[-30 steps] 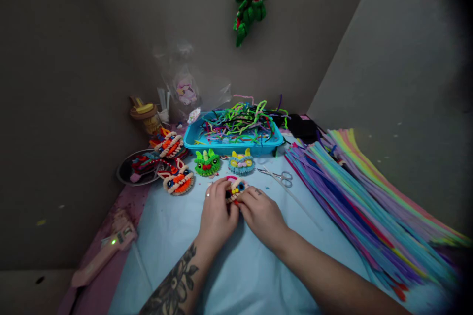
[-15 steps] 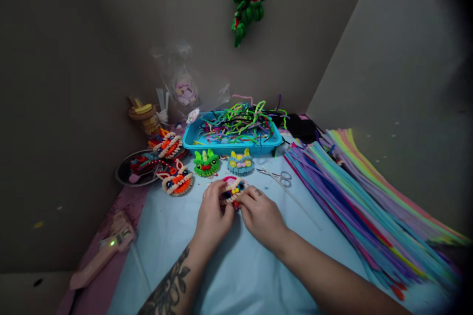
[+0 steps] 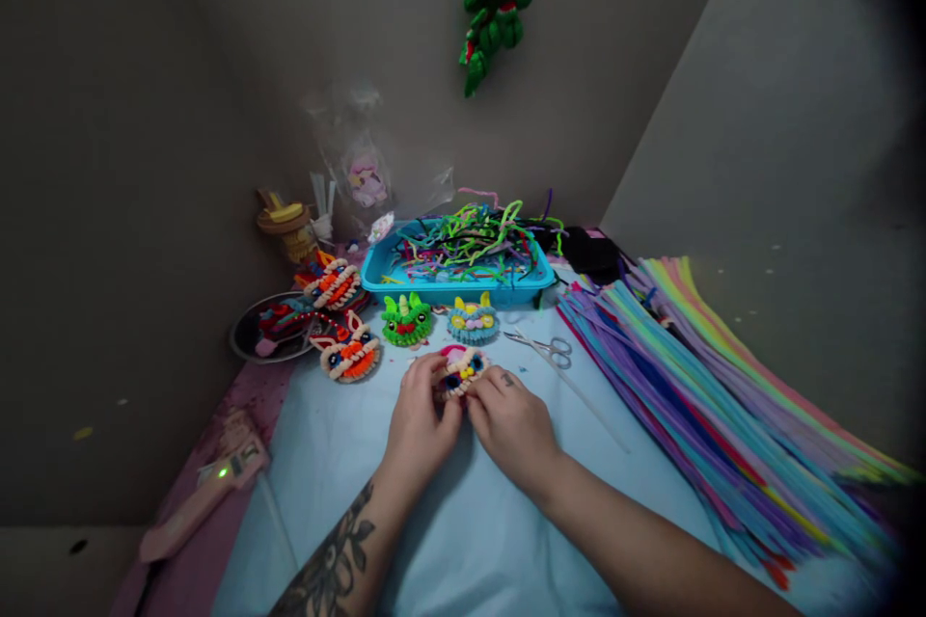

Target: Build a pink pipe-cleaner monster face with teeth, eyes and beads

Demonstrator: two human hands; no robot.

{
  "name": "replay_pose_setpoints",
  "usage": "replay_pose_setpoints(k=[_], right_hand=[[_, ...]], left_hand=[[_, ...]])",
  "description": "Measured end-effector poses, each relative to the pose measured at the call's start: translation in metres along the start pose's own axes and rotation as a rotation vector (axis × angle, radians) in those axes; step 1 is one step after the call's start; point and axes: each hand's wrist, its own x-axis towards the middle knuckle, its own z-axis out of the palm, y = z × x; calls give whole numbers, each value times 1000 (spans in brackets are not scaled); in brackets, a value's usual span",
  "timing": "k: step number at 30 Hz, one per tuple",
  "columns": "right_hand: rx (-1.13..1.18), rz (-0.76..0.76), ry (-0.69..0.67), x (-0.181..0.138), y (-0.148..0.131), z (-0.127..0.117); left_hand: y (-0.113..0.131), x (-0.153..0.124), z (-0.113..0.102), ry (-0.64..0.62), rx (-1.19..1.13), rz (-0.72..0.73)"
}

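Between my hands is a small pipe-cleaner animal head [image 3: 464, 370], cream with dark blue eyes, a yellow nose and a pink patch on top. My left hand [image 3: 423, 415] grips its left side, thumb below and fingers above. My right hand [image 3: 515, 419] pinches its lower right edge, the fingertips partly hidden. Just behind it sit a green pipe-cleaner head [image 3: 406, 319] and a blue one with yellow ears [image 3: 473, 319]. An orange and cream head [image 3: 350, 349] lies to the left. Scissors [image 3: 554, 349] rest to the right, with a thin clear stick across them.
A blue tray [image 3: 463, 293] of pipe-cleaner scraps stands at the back. Long pipe cleaners [image 3: 694, 405] in many colours cover the right side. At left are a round bowl [image 3: 250, 352] and a pink glue gun [image 3: 206, 496] with a lit green light. Green ornaments [image 3: 499, 5] hang above.
The view has shifted slightly. Both hands stay on the cream head, which has barely moved or turned. The other things on the table lie as before.
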Motion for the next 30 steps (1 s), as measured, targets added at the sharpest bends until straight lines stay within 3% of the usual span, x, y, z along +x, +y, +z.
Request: replay_pose_setpoints(k=[17, 30], right_hand=[[124, 88, -3, 1, -2, 4], [220, 113, -40, 3, 3, 1]], left_hand=[[-1, -1, 0, 2, -78, -3], [-5, -2, 1, -3, 7, 3]])
